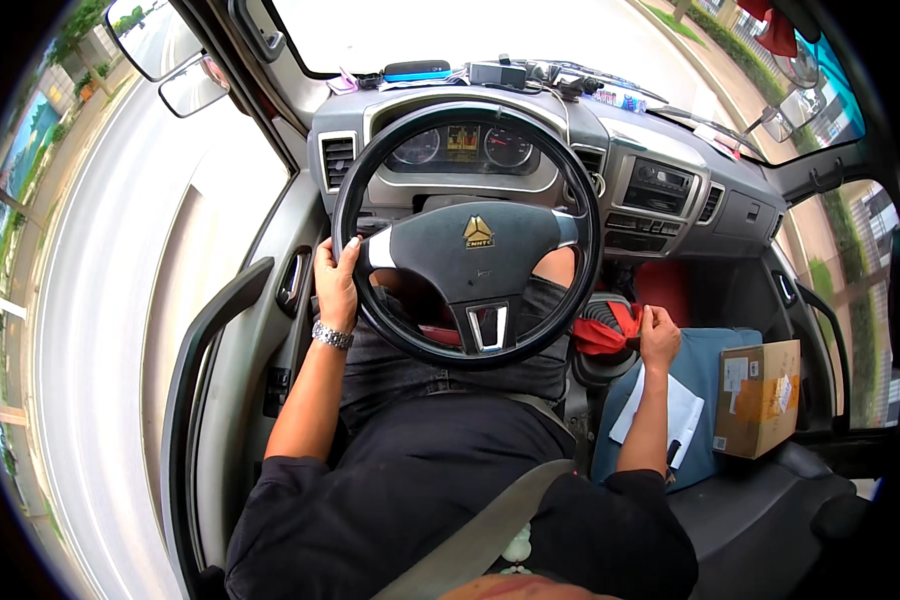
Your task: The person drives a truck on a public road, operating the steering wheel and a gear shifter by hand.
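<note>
I sit in the driver's seat of a truck cab. My left hand [336, 282] grips the left side of the black steering wheel [467, 232]; a metal watch is on that wrist. My right hand [659, 335] is closed on the gear lever, whose knob is hidden under the fingers. Beside that hand lies a red cloth [604, 332] wrapped about the lever's base. A grey seat belt [480, 540] crosses my chest.
A cardboard box [759, 396] and white papers [684, 408] rest on the blue middle seat. The dashboard [660, 185] holds gauges, a radio and small devices on top. The driver's door [225, 330] and side mirrors [175, 60] are at left; road outside.
</note>
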Motion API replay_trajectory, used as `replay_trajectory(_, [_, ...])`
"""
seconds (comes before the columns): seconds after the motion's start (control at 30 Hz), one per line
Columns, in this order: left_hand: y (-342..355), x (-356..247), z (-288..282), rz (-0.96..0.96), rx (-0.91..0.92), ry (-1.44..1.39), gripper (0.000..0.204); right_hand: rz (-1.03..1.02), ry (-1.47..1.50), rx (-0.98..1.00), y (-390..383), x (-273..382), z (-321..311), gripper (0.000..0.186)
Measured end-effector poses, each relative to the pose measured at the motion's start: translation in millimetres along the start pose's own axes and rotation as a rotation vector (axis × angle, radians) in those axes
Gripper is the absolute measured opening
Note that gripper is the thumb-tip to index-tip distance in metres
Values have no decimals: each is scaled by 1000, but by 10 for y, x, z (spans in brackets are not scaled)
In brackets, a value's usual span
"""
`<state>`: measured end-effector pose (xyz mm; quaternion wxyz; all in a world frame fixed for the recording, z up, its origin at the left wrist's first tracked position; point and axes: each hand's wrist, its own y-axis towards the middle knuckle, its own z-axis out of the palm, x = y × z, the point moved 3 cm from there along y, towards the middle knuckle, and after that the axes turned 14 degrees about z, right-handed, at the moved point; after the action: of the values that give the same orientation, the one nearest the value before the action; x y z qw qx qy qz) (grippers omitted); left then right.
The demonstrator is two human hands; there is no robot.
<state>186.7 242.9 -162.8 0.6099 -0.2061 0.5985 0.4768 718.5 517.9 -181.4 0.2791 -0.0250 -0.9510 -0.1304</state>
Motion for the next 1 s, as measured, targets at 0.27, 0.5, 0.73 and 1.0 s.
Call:
replay_trajectory(0.27, [-232,-169,122,206,7,319,58,16,58,-73,-45,-76,108,28])
replay_trajectory(0.5, [-108,-123,164,20,-8,151,54,41,59,-127,35,-83,233,29])
replay_trajectory(0.73, [253,-218,183,60,91,206,53,115,68,-169,43,-20,229,25])
replay_trajectory(1.0, [481,-279,238,64,209,252,51,128,115,-210,92,-139,78,23])
